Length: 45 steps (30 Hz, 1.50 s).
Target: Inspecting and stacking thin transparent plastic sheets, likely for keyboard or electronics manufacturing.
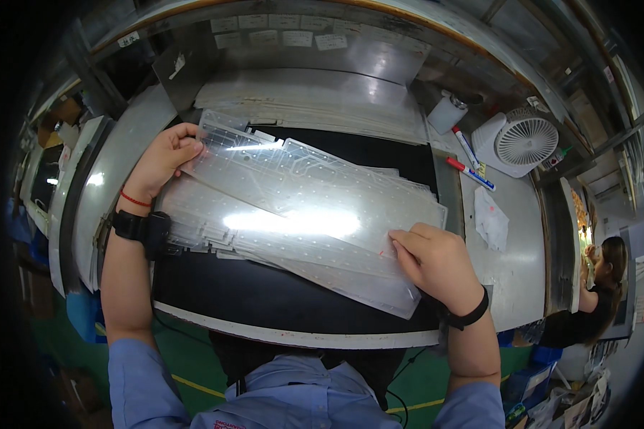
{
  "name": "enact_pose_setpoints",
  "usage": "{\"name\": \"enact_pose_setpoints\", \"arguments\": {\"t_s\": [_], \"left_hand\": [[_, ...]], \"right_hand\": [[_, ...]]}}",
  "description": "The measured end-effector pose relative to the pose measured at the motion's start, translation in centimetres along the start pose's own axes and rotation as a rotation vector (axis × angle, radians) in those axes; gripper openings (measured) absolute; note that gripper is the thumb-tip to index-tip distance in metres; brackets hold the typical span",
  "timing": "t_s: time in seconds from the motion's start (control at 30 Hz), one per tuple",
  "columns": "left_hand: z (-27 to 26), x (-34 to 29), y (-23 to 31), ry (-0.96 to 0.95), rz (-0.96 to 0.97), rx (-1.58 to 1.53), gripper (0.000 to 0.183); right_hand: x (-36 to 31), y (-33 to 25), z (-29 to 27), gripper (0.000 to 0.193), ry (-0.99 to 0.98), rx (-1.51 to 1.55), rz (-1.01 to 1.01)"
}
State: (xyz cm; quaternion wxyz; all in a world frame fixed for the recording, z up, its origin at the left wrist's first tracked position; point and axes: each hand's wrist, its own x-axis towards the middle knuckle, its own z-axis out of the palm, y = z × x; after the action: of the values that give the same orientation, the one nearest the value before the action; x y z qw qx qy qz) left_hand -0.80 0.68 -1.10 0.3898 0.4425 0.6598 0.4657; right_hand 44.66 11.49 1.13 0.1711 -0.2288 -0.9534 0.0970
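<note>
A long, clear plastic sheet [300, 187] with rows of small dots and cut-out notches lies tilted across a stack of similar sheets [186, 232]. Glare from a lamp covers its middle. My left hand [166, 159] is closed on the sheet's upper left corner, thumb on top. Toward the lower right end, my right hand [436, 259] is closed, thumb and forefinger together at the sheet; the other fingers are curled. Beside those fingertips is a small red mark. Underneath the stack lies a black mat [215, 286].
On the right stand a white fan [526, 141] and a white bottle [447, 113], with red-capped markers [471, 174] and a crumpled white paper [491, 220]. More flat sheets [315, 107] are stacked at the back. A co-worker [597, 293] is at far right.
</note>
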Motion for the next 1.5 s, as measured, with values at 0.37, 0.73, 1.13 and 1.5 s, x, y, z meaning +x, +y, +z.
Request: {"name": "enact_pose_setpoints", "arguments": {"t_s": [0.37, 0.73, 1.13, 1.5], "left_hand": [[0.1, 0.16, -0.14, 0.0, 0.01, 0.0, 0.017], [0.22, 0.11, -0.08, 0.018, 0.002, 0.019, 0.016], [0.25, 0.03, -0.03, 0.017, 0.013, 0.033, 0.022], [-0.06, -0.01, -0.15, 0.004, 0.01, 0.03, 0.022]], "right_hand": [[0.05, -0.06, -0.11, 0.009, 0.007, -0.002, -0.003], [0.06, -0.17, -0.38, 0.007, -0.009, 0.042, -0.036], [0.12, 0.04, -0.22, 0.007, 0.031, 0.046, -0.057], [0.19, -0.03, -0.15, 0.006, 0.044, -0.007, -0.046]]}}
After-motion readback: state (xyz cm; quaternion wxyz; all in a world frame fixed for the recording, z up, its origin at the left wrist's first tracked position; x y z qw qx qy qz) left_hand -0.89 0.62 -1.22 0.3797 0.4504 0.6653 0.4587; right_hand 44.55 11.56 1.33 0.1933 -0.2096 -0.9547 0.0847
